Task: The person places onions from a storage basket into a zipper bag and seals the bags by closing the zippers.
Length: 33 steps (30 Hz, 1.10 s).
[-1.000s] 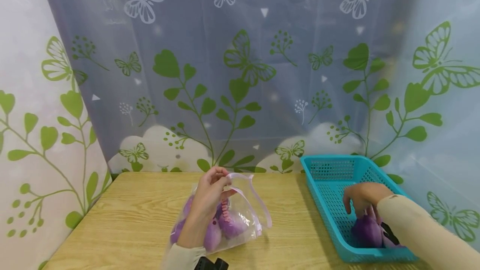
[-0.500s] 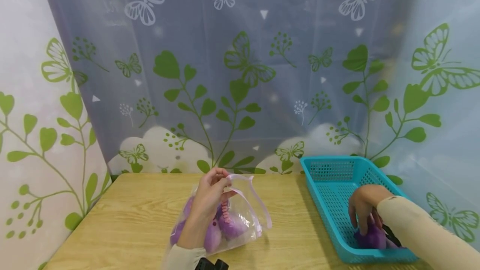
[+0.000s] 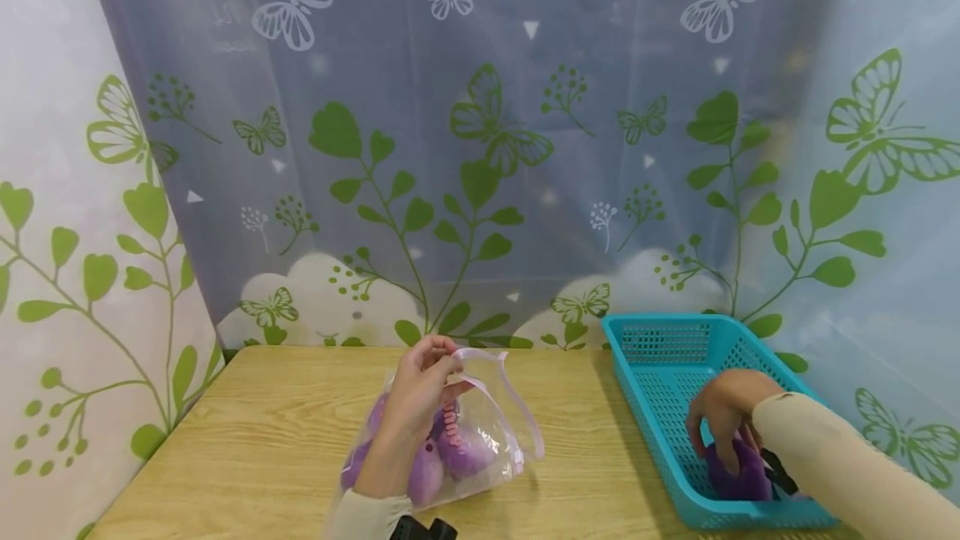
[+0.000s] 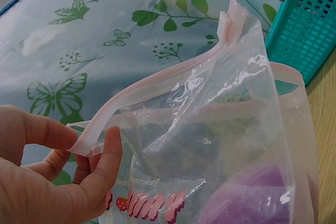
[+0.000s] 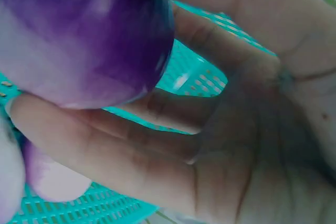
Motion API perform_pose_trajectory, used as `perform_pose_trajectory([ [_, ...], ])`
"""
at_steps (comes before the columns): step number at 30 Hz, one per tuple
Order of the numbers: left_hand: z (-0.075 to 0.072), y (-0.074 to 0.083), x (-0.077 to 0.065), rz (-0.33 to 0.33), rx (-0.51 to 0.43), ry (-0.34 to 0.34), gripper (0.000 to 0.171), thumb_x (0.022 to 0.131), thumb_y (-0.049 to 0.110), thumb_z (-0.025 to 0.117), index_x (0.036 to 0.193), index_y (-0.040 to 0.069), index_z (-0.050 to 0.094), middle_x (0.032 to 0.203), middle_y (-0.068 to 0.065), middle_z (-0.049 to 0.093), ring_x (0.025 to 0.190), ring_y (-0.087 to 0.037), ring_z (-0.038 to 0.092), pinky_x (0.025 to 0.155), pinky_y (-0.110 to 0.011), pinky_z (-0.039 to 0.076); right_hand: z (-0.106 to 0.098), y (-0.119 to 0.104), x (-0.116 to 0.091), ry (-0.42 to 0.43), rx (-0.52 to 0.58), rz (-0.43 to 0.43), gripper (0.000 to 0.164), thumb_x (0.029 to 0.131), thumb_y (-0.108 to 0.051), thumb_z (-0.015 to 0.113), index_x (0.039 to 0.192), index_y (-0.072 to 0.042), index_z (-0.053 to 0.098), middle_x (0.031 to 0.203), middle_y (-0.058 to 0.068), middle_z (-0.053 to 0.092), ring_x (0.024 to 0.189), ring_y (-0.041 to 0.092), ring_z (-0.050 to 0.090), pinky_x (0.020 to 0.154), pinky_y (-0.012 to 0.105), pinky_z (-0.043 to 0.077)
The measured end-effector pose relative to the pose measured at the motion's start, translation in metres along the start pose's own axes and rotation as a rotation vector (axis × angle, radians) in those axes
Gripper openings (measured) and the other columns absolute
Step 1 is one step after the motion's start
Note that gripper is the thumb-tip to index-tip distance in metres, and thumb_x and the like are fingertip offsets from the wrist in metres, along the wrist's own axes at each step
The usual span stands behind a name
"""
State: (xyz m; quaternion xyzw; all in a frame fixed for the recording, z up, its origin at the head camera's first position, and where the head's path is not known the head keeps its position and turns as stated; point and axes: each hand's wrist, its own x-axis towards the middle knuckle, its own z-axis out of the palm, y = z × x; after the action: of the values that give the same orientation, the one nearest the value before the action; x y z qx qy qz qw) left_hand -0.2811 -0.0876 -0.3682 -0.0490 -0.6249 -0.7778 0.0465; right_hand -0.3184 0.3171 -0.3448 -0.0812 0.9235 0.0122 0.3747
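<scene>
My left hand [image 3: 416,394] pinches the pink zip edge of a clear zip bag [image 4: 199,103] between thumb and fingers. The bag's mouth gapes, and several purple rounded pieces [image 3: 465,450] show through its plastic, beside pink lettering. Inside the turquoise basket [image 3: 651,423] on the right, my right hand [image 3: 729,407] grips a smooth, rounded purple-and-white piece [image 5: 100,40], thumb on one side and fingers on the other. Below that hand, more pale purple-and-white pieces [image 5: 55,174] lie in the basket, partly hidden by the fingers.
Both the bag and the basket stand on a wooden table [image 3: 300,407]. A curtain [image 3: 570,215] printed with leaves and butterflies hangs right behind the table's back edge and down both sides. The basket has raised, perforated walls.
My right hand has closed its fingers round a purple piece in the basket and turned it slightly. The left hand and the bag have stayed in place.
</scene>
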Motion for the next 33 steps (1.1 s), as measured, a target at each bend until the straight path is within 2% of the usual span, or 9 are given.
perform_pose_trajectory([
  [6,0.001,0.001,0.001,-0.004,-0.003,0.001,0.014,0.097,-0.003,0.057,0.093,0.01,0.058,0.09,-0.001,0.053,0.087,-0.016,0.055,0.077,-0.032,0.064,-0.016,0.008,-0.021,0.035,0.264,-0.085,0.044,0.079,0.008,0.078,0.11,-0.021,0.066,0.102,0.016,0.062,0.08,0.034,0.072,0.07,0.049,0.066],
  [10,0.001,0.001,0.001,-0.003,-0.003,0.002,0.013,0.097,-0.003,0.058,0.094,0.01,0.058,0.091,-0.001,0.053,0.087,-0.016,0.056,0.076,-0.031,0.064,-0.027,0.012,-0.031,0.079,0.335,-0.155,0.048,0.075,0.011,0.077,0.112,-0.017,0.064,0.103,0.015,0.062,0.083,0.029,0.069,0.067,0.047,0.066],
  [15,0.001,0.001,0.001,-0.006,-0.004,0.003,0.012,0.097,-0.004,0.057,0.095,0.007,0.057,0.091,-0.001,0.053,0.087,-0.015,0.055,0.076,-0.031,0.064,-0.038,0.012,-0.039,0.149,0.359,-0.211,0.05,0.075,0.01,0.078,0.115,-0.015,0.062,0.112,0.017,0.058,0.087,0.03,0.068,0.066,0.045,0.066],
  [22,0.001,0.0,0.0,-0.006,0.0,-0.004,0.014,0.097,-0.003,0.058,0.094,0.011,0.058,0.091,-0.002,0.053,0.087,-0.016,0.054,0.077,-0.031,0.064,-0.045,0.0,-0.047,0.274,0.301,-0.318,0.049,0.078,0.004,0.081,0.119,-0.017,0.062,0.12,0.019,0.056,0.096,0.029,0.065,0.064,0.039,0.065],
  [28,0.001,0.0,0.0,-0.006,-0.005,-0.006,0.015,0.098,-0.003,0.058,0.093,0.012,0.058,0.091,-0.001,0.053,0.087,-0.015,0.054,0.077,-0.031,0.065,-0.049,-0.012,-0.052,0.301,0.329,-0.353,0.05,0.08,0.001,0.081,0.123,-0.017,0.062,0.121,0.019,0.054,0.098,0.028,0.065,0.067,0.038,0.065],
  [33,0.001,0.0,0.001,-0.003,-0.005,-0.007,0.015,0.097,-0.003,0.058,0.093,0.012,0.058,0.091,-0.001,0.053,0.087,-0.016,0.055,0.077,-0.032,0.064,-0.053,-0.024,-0.054,0.331,0.311,-0.391,0.048,0.083,-0.004,0.081,0.124,-0.018,0.062,0.12,0.019,0.056,0.097,0.027,0.065,0.067,0.036,0.065],
])
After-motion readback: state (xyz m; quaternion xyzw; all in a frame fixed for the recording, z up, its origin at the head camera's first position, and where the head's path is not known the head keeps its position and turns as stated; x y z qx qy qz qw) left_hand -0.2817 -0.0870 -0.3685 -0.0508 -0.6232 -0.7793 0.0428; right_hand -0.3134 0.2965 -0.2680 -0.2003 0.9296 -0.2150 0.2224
